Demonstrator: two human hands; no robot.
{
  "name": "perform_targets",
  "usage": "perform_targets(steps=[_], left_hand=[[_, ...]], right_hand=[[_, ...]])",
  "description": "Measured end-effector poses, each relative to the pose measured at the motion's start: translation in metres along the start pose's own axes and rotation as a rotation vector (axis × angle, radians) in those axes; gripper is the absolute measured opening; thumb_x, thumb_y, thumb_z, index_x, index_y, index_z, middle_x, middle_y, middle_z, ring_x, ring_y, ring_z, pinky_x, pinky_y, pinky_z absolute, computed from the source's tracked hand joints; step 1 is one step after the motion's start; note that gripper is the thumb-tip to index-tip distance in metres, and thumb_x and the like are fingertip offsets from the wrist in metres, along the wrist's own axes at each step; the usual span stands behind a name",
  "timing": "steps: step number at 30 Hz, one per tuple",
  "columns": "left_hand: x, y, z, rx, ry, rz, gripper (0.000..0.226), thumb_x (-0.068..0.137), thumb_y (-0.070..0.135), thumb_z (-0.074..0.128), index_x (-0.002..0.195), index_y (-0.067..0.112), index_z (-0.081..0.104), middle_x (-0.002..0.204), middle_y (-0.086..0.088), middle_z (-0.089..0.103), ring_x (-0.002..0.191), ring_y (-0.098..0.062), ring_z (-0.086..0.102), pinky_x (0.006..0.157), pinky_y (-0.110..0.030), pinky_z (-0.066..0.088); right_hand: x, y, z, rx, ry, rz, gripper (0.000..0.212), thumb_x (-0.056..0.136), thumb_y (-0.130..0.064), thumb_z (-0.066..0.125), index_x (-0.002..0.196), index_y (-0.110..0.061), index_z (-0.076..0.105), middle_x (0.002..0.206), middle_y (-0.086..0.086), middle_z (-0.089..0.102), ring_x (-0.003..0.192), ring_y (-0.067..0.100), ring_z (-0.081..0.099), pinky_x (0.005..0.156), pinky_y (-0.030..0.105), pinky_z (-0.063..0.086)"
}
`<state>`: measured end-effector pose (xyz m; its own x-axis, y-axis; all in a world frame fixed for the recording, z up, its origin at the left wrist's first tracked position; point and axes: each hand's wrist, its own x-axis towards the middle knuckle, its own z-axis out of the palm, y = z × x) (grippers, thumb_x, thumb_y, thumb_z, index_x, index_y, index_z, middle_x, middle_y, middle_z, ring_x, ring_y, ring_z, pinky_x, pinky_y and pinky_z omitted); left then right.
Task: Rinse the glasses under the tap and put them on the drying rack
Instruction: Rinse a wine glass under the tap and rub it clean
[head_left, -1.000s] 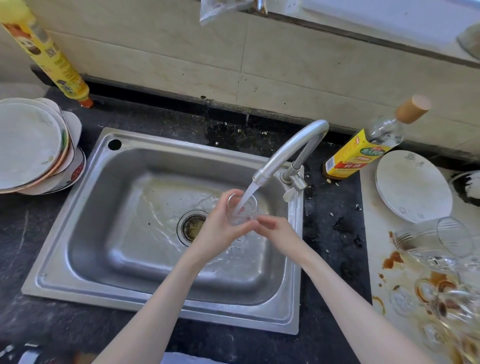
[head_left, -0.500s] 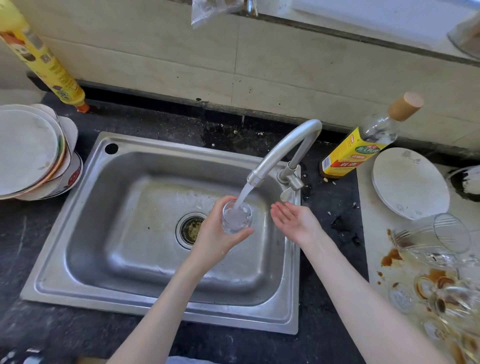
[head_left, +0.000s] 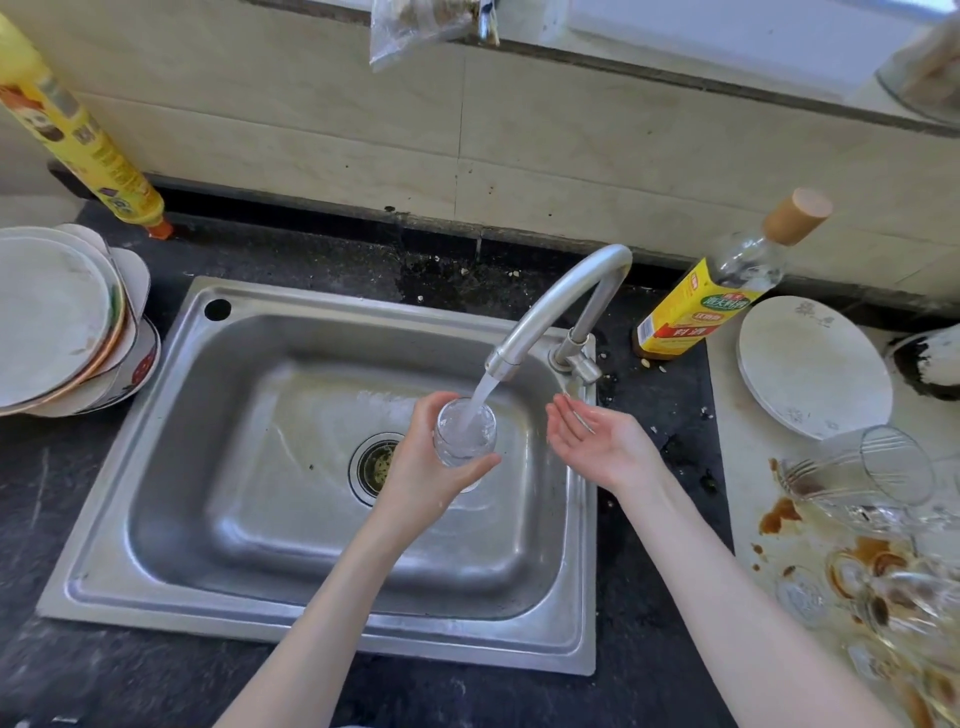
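My left hand (head_left: 423, 467) grips a small clear glass (head_left: 464, 434) upright over the steel sink (head_left: 156, 519). Water runs from the curved tap (head_left: 550, 306) straight into the glass. To the right of the glass, my right hand (head_left: 597, 441) hovers palm up with relaxed fingers, holding nothing, just below the tap's base. Several dirty glasses (head_left: 872, 467) lie tipped on the stained white counter at the right, with brown spills around them. No drying rack is in view.
A stack of plates (head_left: 57, 322) sits left of the sink. A yellow bottle (head_left: 78, 135) leans at the back left, and a yellow-labelled bottle (head_left: 696, 312) with a cork-coloured cap stands right of the tap. A white plate (head_left: 810, 364) lies at the right.
My right hand has let go of the glass and moved right, opening palm up. My left hand now holds the glass alone, upright under the stream.
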<state>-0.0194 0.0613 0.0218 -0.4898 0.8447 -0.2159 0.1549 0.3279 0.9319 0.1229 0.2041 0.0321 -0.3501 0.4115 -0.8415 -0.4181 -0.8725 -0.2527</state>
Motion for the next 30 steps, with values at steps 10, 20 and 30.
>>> perform_targets(steps=[10,20,30], left_hand=[[0.012,0.015,0.003,0.016,-0.004,0.013,0.06,0.067,0.023,0.082,0.101,0.045,0.038,0.102,0.031,0.049,0.089,0.003,0.053,0.076,-0.013,0.041],[0.013,0.008,0.001,-0.112,0.064,-0.012,0.054,0.07,0.019,0.08,0.111,0.03,0.047,0.102,0.015,0.058,0.089,-0.005,0.059,0.079,-0.019,0.046],[0.009,-0.004,-0.002,-0.575,0.161,-0.28,0.048,0.068,0.026,0.079,0.111,0.023,0.057,0.101,-0.004,0.065,0.086,-0.012,0.066,0.083,-0.026,0.049]], right_hand=[[-0.012,-0.046,0.009,0.179,-0.044,0.01,0.027,0.095,-0.007,0.045,0.113,0.011,0.052,0.12,0.02,0.057,0.099,0.029,0.059,0.079,0.031,0.05],[-0.02,-0.021,0.005,-0.121,-0.035,-0.069,0.028,0.092,-0.018,0.051,0.113,0.001,0.057,0.112,0.015,0.06,0.098,0.028,0.06,0.076,0.035,0.05],[-0.016,0.085,0.007,-0.516,0.069,0.176,0.028,0.094,-0.033,0.053,0.089,-0.006,0.059,0.084,0.008,0.063,0.068,0.018,0.059,0.052,0.024,0.045]])
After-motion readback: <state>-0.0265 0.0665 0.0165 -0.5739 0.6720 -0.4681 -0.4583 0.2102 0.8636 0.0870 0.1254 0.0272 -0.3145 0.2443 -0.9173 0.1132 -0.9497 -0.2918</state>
